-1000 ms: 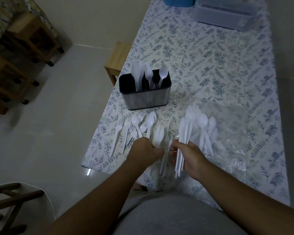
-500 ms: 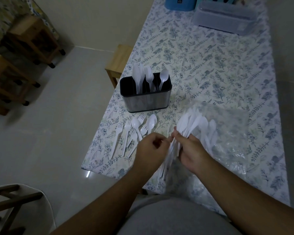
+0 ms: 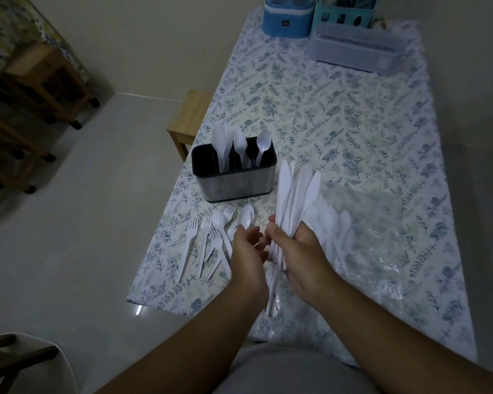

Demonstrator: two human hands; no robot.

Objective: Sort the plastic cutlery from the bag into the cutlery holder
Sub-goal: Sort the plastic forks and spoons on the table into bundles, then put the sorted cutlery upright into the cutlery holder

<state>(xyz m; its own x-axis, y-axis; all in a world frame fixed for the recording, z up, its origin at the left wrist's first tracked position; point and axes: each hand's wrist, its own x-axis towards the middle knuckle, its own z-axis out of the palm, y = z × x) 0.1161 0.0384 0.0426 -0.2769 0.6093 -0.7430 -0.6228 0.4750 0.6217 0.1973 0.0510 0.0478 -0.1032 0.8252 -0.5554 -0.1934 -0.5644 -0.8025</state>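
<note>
Right-hand grip: my right hand (image 3: 299, 251) is closed around a bundle of white plastic knives (image 3: 296, 194), held by the handles, with the blades fanned up and away from me.
Left-hand grip: my left hand (image 3: 246, 251) holds nothing; its fingers are loosely curled just beside the handle ends, palm turned toward the bundle.
Risk in the bundle: the blades splay at the top while the handles are pinched low, so I judge a loose piece could slide out if I tilt or ease my hold.
Just under my hands: a few more white pieces lie on the table (image 3: 353, 115) below my wrists; I cannot tell which kind they are.
Near left: loose forks and spoons (image 3: 214, 237) lie in an overlapping pile near the table's left edge, and a careless sweep of my left arm could knock some to the floor.
Right: the clear plastic bag (image 3: 382, 237) lies flat with more spoons on it, and its slick film could drag pieces along if I pull at it.
Farther left: the cutlery holder (image 3: 234, 177) stands upright beyond the pile, already holding knives, forks and a spoon in separate compartments.
Risk at the holder: the knife section sits next to the forks, so a whole fan pushed in at once could catch the divider or spill into the wrong slot.
</note>
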